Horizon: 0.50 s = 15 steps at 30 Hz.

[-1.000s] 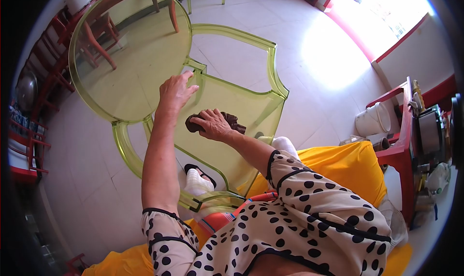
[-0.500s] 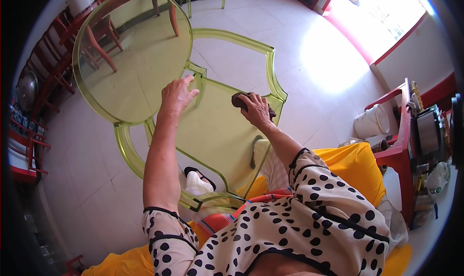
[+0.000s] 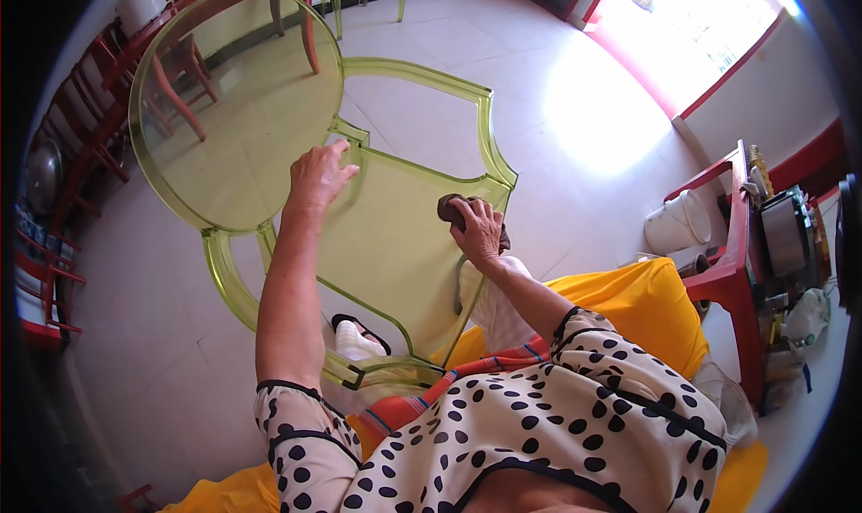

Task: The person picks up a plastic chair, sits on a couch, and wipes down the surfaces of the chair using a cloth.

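A see-through yellow-green plastic chair [image 3: 395, 234] stands in front of me, its round back [image 3: 238, 109] to the upper left. My left hand [image 3: 316, 176] rests flat, fingers spread, on the seat where it meets the back. My right hand [image 3: 478, 228] grips a dark brown cloth [image 3: 452, 208] and presses it on the seat's right edge by the armrest. Through the seat I see my feet in white socks and dark sandals [image 3: 359, 333].
I sit on something covered in yellow fabric [image 3: 646, 306]. A red table [image 3: 732, 270] with clutter stands at the right, white buckets [image 3: 678, 221] beside it. Red chairs [image 3: 175, 59] and another green chair stand at the back left. The floor is pale tile.
My right hand has carried the cloth from the middle of the seat to its right edge, then a little down along that edge. My left hand has stayed put.
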### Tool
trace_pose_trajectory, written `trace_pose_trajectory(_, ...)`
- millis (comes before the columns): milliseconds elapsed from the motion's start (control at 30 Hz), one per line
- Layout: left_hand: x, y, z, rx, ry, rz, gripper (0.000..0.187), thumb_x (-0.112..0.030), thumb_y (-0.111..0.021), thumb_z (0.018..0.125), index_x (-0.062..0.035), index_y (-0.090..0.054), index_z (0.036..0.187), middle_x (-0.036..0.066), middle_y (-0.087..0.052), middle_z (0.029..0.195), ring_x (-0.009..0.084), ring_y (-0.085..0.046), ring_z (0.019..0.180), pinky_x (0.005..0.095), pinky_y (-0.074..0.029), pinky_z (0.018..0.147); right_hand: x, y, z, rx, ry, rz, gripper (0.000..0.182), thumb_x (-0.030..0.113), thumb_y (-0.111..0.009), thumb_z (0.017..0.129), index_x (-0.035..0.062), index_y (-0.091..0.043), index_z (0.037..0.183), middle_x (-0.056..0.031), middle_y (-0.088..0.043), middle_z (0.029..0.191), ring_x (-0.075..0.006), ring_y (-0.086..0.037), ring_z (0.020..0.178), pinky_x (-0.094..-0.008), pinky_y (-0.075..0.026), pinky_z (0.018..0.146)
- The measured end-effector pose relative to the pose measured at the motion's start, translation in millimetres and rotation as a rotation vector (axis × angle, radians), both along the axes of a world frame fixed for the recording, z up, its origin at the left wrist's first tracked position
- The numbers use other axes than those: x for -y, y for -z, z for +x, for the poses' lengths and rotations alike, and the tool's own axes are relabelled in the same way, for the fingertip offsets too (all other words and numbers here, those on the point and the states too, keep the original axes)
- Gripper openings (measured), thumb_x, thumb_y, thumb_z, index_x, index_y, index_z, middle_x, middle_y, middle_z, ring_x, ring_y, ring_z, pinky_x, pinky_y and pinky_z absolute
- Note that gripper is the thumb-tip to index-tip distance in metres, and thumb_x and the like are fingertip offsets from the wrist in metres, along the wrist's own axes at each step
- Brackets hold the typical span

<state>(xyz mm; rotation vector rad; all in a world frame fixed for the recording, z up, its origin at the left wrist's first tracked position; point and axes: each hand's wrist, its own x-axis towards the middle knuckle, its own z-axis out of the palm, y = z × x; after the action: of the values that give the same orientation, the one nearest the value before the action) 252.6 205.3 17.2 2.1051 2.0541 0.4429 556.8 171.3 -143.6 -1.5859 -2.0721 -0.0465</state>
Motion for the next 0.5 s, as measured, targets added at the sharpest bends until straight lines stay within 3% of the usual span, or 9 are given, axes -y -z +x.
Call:
trace_pose_trajectory(167,-1,3,-2,-0.012,0.011,0.018,0.042,-0.03,-0.074,0.082,-0.0125,-0.064,0.119,0.017,-0.071,0.101,0.0348,-0.067,0.099,0.0449,-0.053,0.087,33,-12,-16,0.029,-0.231,-0.082,0.056,0.022,-0.076,0.067,0.0241,-0.06,0.12,-0.0052,-0.057,0.106,-0.0269,-0.052,0.11,-0.0456,-0.036,0.091)
trace_pose_trajectory(500,0,6,-1,-0.014,0.004,-0.027,0.044,-0.031,-0.074,0.081,-0.012,-0.064,0.119,0.019,-0.07,0.103,0.0366,-0.067,0.097,0.0451,-0.052,0.085,30,-13,-10,-0.008,-0.365,-0.052,0.057,0.02,-0.076,0.066,0.0241,-0.06,0.12,-0.0054,-0.057,0.108,-0.0269,-0.054,0.11,-0.0437,-0.037,0.091)
